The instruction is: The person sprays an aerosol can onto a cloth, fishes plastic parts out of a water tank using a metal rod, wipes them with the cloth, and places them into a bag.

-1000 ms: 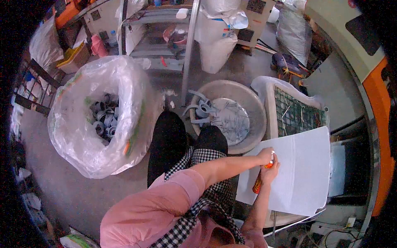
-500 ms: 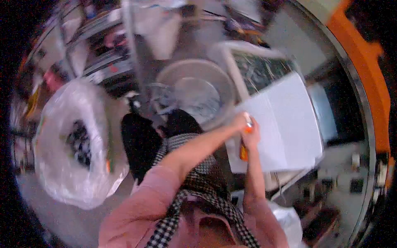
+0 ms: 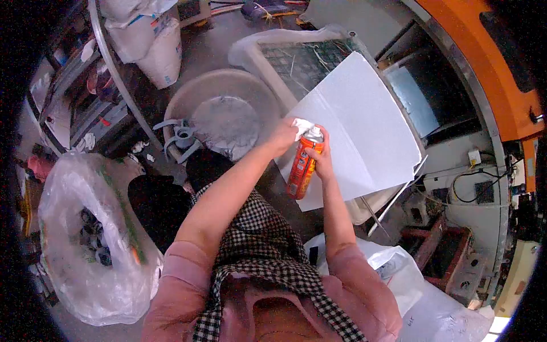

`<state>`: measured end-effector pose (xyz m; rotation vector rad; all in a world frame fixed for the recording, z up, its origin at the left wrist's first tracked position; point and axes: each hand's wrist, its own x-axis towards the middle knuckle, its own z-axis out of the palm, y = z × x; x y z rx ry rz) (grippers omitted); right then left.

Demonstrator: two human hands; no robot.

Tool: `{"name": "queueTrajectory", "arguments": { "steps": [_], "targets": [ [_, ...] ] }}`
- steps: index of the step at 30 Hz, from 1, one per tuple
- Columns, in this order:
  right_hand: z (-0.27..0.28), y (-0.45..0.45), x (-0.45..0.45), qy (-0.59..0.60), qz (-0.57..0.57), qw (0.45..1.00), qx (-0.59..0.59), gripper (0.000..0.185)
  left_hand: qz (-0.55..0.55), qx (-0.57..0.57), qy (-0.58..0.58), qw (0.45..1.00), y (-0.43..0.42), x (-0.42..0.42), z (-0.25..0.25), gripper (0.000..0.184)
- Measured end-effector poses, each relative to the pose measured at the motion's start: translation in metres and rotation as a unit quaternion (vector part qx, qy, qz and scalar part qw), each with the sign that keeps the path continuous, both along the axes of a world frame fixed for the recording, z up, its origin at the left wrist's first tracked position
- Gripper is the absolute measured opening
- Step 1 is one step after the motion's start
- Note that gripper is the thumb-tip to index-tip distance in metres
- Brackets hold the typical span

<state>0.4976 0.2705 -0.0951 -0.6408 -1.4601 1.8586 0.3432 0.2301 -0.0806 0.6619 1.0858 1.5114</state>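
Observation:
An orange-red aerosol can with a silver top is gripped by my right hand, its base tilted down to the left. My left hand pinches a crumpled white tissue or cloth right beside the can's nozzle; whether it touches the can is hard to tell. Under and behind both hands lies a large white board with a crease, propped over a framed mesh-like tray.
A round beige tub stands ahead, with a grey handle-like part at its rim. A big clear plastic bag holding dark pieces sits to the left. White sacks lie at the lower right. An orange machine borders the right.
The view has shifted and become sharper. My right hand has raised the can more upright, and the tissue in my left hand now sits at the can's top.

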Motion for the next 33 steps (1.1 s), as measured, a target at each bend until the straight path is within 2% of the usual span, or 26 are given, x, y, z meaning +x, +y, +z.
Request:
{"name": "queueTrajectory", "arguments": {
  "steps": [2,3,4,5,6,7,8,9,10,11,12,13,14,15,16,18,20,22,24,26,30,33],
  "targets": [
    [0.008,-0.002,-0.001,-0.011,0.001,1.0,0.005,0.075,0.003,-0.003,0.016,1.0,0.0,0.001,0.002,0.032],
    [0.013,-0.004,-0.004,-0.009,0.002,1.0,0.004,0.075,0.024,-0.033,0.091,0.995,0.003,0.003,0.0,0.031],
    [0.016,-0.007,-0.009,-0.086,-0.038,0.987,0.127,0.075,0.045,-0.06,0.165,0.983,0.005,0.004,-0.003,0.03],
    [0.017,-0.009,-0.012,-0.161,-0.078,0.952,0.247,0.075,0.046,-0.061,0.166,0.983,0.006,0.006,-0.006,0.03],
    [0.017,-0.009,-0.014,-0.158,-0.076,0.953,0.248,0.075,0.08,-0.069,0.228,0.968,0.008,0.009,-0.014,0.028],
    [0.013,-0.01,-0.015,-0.256,-0.093,0.9,0.34,0.076,0.115,-0.077,0.29,0.947,0.007,0.009,-0.013,0.026],
    [0.009,-0.01,-0.018,-0.345,-0.108,0.829,0.426,0.078,0.108,-0.068,0.239,0.963,0.004,0.011,-0.013,0.024],
    [0.002,-0.011,-0.022,-0.362,-0.159,0.804,0.444,0.073,0.115,-0.095,0.259,0.954,0.002,0.016,-0.008,0.024],
    [0.004,-0.012,-0.025,-0.369,-0.172,0.799,0.443,0.068,0.131,-0.123,0.281,0.943,0.0,0.019,-0.001,0.023],
    [0.006,-0.011,-0.024,-0.373,-0.181,0.795,0.442,0.063,0.106,-0.103,0.334,0.931,-0.006,0.018,0.008,0.023],
    [-0.001,-0.008,-0.021,-0.376,-0.185,0.78,0.465,0.058,0.198,-0.008,0.365,0.91,0.033,0.036,-0.069,0.017],
    [-0.009,-0.004,-0.022,-0.373,-0.186,0.765,0.49,0.053,0.125,-0.072,0.425,0.894,0.027,0.031,-0.052,0.021],
    [-0.005,-0.008,-0.022,-0.343,-0.196,0.784,0.48,0.052,0.226,-0.066,0.431,0.871,0.017,0.047,-0.024,0.018],
    [0.0,-0.012,-0.023,-0.313,-0.201,0.801,0.468,0.051,0.151,-0.048,0.42,0.893,0.032,0.039,-0.042,0.023],
    [-0.001,-0.011,-0.024,-0.352,-0.198,0.789,0.463,0.053,0.155,-0.092,0.333,0.926,0.024,0.042,-0.02,0.022],
    [-0.007,-0.01,-0.023,-0.412,-0.202,0.762,0.457,0.055,0.17,-0.097,0.329,0.924,0.027,0.045,-0.025,0.017],
    [-0.011,-0.011,-0.023,-0.421,-0.202,0.754,0.462,0.055,0.159,-0.009,0.4,0.903,0.05,0.043,-0.071,0.019],
    [-0.008,-0.011,-0.024,-0.447,-0.19,0.744,0.46,0.058,0.174,-0.01,0.434,0.884,0.045,0.042,-0.068,0.018],
    [-0.005,-0.014,-0.025,-0.423,-0.182,0.767,0.447,0.06,0.183,-0.011,0.467,0.865,0.041,0.039,-0.055,0.017],
    [-0.001,-0.018,-0.026,-0.39,-0.2,0.768,0.468,0.063,0.163,-0.111,0.358,0.912,0.027,0.039,-0.029,0.018],
    [-0.007,-0.014,-0.021,-0.422,-0.165,0.77,0.449,0.063,0.129,-0.087,0.394,0.906,0.027,0.034,-0.036,0.018],
    [-0.003,-0.018,-0.023,-0.404,-0.17,0.78,0.447,0.065,0.181,-0.068,0.359,0.913,0.03,0.036,-0.045,0.018]
  ]
}}
